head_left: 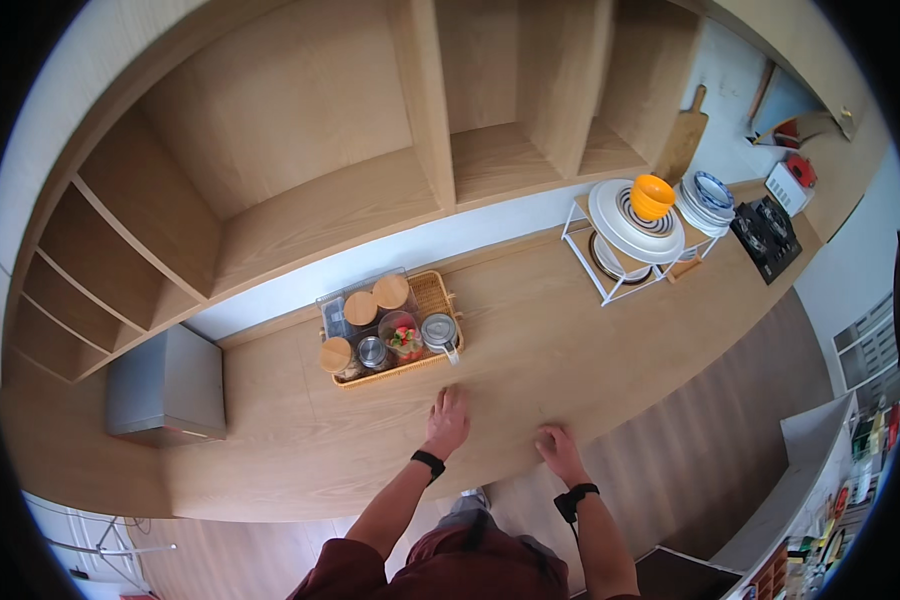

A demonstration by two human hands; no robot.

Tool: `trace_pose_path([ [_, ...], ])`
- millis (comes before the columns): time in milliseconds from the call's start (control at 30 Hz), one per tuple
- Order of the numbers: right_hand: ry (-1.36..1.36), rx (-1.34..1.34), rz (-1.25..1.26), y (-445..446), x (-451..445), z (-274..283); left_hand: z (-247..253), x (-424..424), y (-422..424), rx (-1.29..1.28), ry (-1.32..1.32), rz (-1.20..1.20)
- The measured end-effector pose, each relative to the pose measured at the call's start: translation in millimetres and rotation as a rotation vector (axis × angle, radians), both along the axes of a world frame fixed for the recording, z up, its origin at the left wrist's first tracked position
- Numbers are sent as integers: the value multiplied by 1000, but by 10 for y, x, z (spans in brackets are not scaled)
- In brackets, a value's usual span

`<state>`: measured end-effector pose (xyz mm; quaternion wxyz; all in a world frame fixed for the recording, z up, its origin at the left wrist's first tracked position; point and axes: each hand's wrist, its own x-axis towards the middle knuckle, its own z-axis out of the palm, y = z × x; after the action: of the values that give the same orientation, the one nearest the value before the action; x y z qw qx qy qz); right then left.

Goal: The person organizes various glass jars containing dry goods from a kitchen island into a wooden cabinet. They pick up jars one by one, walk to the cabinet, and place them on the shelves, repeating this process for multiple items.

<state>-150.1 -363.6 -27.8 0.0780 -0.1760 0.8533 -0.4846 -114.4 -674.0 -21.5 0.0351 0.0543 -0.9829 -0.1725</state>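
My left hand [448, 421] rests on the wooden countertop [375, 457], its fingers stretched forward and nothing held. Close to the counter's front edge, my right hand [561, 452] has its fingers bent down, thumb apart, with nothing visible in it. Ahead of the left hand sits a wicker basket [427, 289]. It holds several jars, including one with a round wooden lid [335, 355], a metal-lidded glass jar [373, 352] and a clear container with red and green contents [402, 336]. A glass jug with a grey lid [439, 332] stands at the basket's right end.
A white-framed rack [586, 268] carries white plates [607, 214] and orange bowls [652, 198]. Beyond it are stacked plates [701, 210] and a black gas hob [766, 238]. A grey box [166, 386] stands at left. Wooden shelving [330, 199] overhangs the counter's back.
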Motion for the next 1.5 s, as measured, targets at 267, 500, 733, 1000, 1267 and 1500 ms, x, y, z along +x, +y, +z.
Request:
trace_pose_path([
  [267,63,60,-305,827,1255,-305,-306,1221,411,-27,-38,-206],
  [500,-983,577,-450,2801,3640,-1688,-593,1712,699,-512,277,-319],
  [733,-1026,264,-1150,3326,5789,-1503,-678,1296,1051,-765,-211,-126],
  [1000,-1248,175,-1288,2666,6659,-1960,-762,854,2470,-306,-265,-498],
  [1267,-950,-47,-1567,2693,5972,-1404,-1062,-26,5152,-41,-559,-1316],
  [1500,-697,-109,-1854,3204,5562,-1014,-465,70,6630,178,-656,-1501],
])
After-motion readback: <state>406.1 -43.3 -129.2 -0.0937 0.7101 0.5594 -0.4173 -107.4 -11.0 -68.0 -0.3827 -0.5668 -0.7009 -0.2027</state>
